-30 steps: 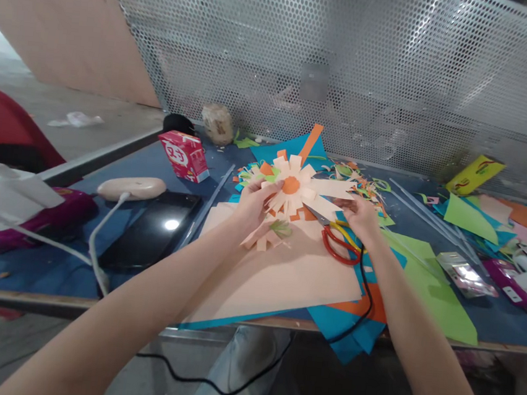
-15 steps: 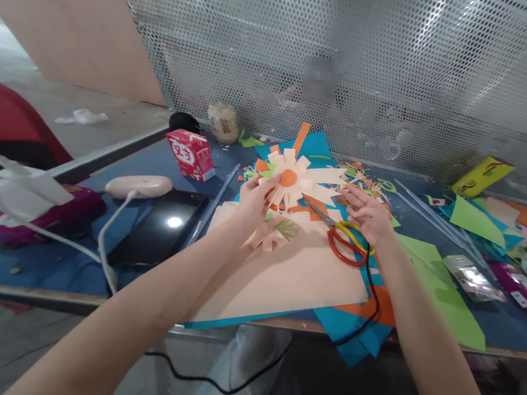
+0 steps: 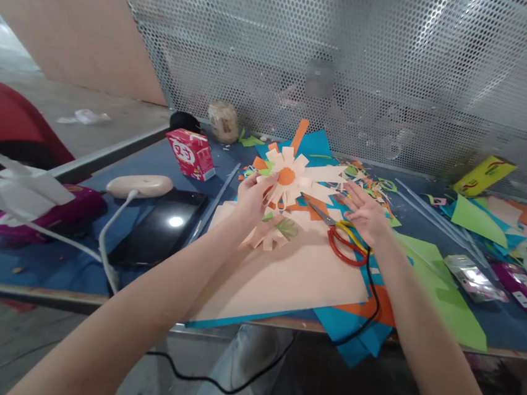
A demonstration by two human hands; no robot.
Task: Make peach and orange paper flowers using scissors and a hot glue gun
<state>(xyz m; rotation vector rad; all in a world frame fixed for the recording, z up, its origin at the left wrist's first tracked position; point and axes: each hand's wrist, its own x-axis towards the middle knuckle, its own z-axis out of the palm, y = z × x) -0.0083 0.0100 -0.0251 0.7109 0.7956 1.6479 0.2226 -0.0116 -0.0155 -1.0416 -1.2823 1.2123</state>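
My left hand (image 3: 250,199) pinches the left edge of a peach paper flower (image 3: 296,179) with an orange centre, holding it tilted above the table. My right hand (image 3: 365,215) hovers just right of the flower with fingers spread, holding nothing. Red and yellow scissors (image 3: 344,239) lie beneath my right hand on a large peach paper sheet (image 3: 283,280). A smaller fringed peach piece with a green bit (image 3: 275,234) rests below the flower.
Blue, orange and green paper sheets (image 3: 441,286) and scraps cover the blue table (image 3: 33,262). At the left sit a red carton (image 3: 191,153), a black tablet (image 3: 160,228), a peach device with white cable (image 3: 138,185) and a purple tool (image 3: 38,210). A perforated metal panel (image 3: 350,69) stands behind.
My right hand let go of the flower's right petals and opened beside it. The left hand keeps holding the flower, which shifted slightly up and left.
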